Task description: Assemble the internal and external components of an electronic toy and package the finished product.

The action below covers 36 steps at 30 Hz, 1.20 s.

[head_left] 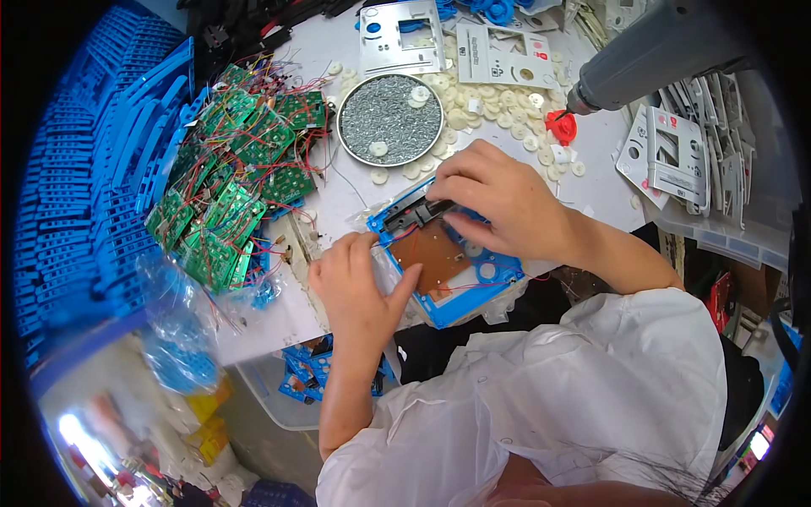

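Observation:
A blue plastic housing (476, 302) lies at the table's front edge, with a brown circuit board (429, 256) inside it. Along its far side sits a long black plastic part (409, 216), thin red wires beside it. My left hand (353, 275) grips the housing's left edge, its thumb resting by the board. With bent fingers my right hand (512, 201) pinches the black part's right end from above; the fingertips are partly hidden. White round pieces lie in the housing, near a blue ring (487, 270).
A round dish of small metal screws (390, 118) stands beyond the housing, among scattered white discs (507, 106). Green circuit boards with wires (245, 160) are heaped left. Blue plastic parts (93, 177) are stacked far left. A grey electric screwdriver (634, 63) hangs upper right, near panels (676, 160).

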Tool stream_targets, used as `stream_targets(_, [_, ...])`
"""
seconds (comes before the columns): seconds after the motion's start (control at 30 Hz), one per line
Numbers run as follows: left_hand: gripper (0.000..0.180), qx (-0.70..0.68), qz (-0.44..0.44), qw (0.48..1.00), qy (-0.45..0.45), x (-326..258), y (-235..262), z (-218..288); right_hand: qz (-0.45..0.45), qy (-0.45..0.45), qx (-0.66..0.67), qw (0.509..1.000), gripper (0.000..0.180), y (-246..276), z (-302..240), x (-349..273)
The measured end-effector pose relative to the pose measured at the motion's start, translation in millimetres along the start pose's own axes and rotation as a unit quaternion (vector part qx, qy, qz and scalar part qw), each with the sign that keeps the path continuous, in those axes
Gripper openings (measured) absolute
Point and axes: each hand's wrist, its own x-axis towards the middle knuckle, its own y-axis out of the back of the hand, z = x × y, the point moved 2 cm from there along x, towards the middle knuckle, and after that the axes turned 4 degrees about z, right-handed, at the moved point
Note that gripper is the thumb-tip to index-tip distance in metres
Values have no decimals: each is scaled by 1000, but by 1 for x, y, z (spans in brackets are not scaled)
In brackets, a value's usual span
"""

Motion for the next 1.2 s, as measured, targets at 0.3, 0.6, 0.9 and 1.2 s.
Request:
stream_targets(0.3, [16, -69, -40, 995, -57, -30, -13, 9, 127, -101, 82, 983, 22, 49, 2, -17])
stream_targets(0.6, [48, -263, -75, 921, 278, -65, -25, 22, -39, -221, 108, 968, 56, -3, 17, -32])
stream_targets(0.9, [49, -239, -84, 920, 299, -40, 55, 16, 14, -162, 232, 959, 39, 17, 11, -16])
stream_targets(1.2, [48, -339, -33, 845, 412, -289, 205, -175, 37, -142, 197, 969, 30, 31, 45, 32])
